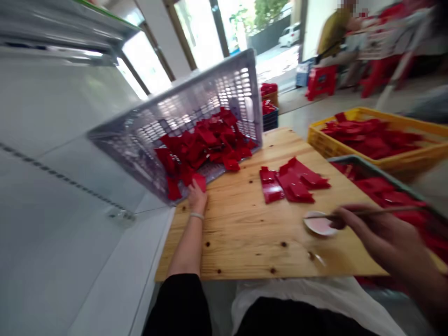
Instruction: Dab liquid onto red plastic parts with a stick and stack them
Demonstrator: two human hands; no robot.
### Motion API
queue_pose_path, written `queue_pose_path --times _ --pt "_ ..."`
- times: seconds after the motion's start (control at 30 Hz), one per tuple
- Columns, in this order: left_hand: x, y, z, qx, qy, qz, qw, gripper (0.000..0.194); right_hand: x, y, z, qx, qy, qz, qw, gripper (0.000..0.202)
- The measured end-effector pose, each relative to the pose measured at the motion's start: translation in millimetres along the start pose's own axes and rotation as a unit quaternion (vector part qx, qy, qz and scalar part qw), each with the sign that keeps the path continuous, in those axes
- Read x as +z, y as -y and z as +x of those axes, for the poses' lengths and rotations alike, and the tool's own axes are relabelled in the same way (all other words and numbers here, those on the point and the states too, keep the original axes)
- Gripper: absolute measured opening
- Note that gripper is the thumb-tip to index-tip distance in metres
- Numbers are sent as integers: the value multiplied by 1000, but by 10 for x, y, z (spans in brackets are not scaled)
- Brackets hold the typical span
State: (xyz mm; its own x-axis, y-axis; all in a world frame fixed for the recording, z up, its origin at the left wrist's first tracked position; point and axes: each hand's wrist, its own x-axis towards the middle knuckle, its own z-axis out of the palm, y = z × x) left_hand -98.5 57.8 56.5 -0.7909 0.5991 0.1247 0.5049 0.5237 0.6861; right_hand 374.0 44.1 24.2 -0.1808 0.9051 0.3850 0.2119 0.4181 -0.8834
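At the mouth of a tipped grey plastic crate (257, 102), my left hand (196, 198) is closed on the edge of a red folded piece (200, 181), its fingertips partly hidden. Behind it a heap of glossy red pieces (206, 140) lies inside the crate. My right hand (388, 238), blurred by motion, pinches a thin wooden stick (371, 213). The stick's tip is over a small white dish (321, 225) with something pinkish in it. Several red pieces (294, 181) lie on the wooden table (241, 233) between my hands.
Right of the table stand a yellow crate (385, 163) and a green-rimmed crate (364, 163), both holding red pieces. A white wall panel (70, 210) borders the left side. Farther back, a seated person (332, 32) is near a red stool (321, 81).
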Motion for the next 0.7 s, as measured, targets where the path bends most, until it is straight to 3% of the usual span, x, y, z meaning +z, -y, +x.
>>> queue_pose_path --times 0.1,0.2,0.27,0.33,0.4,0.43,0.47,0.57,0.7 --pt "-42 -45 -42 -21 53 -88 994 106 -15 112 80 36 -8 -94 995 37" --pt "-77 -43 -250 -39 155 -200 967 81 -33 -5 142 67 7 -146 987 34" --pt "-106 -50 -512 -54 228 -303 924 64 -34 -95 151 78 17 -174 982 29" --pt "-122 -88 -814 -101 297 -465 827 62 -29 -148 149 83 28 -194 977 25" --pt "-117 -156 -1097 -169 346 -608 694 66 -34 -162 148 86 42 -205 974 23" --pt "-108 -195 -1218 -200 362 -645 643 70 -43 -157 149 86 51 -207 973 23" --pt "-98 -237 -1325 -222 375 -656 616 72 -56 -146 151 86 61 -205 973 23" --pt "-65 -350 -1560 -254 397 -646 600 77 -103 -87 159 84 92 -194 973 24" --pt "-37 -433 -1725 -245 406 -630 614 73 -145 20 176 76 132 -177 972 26"
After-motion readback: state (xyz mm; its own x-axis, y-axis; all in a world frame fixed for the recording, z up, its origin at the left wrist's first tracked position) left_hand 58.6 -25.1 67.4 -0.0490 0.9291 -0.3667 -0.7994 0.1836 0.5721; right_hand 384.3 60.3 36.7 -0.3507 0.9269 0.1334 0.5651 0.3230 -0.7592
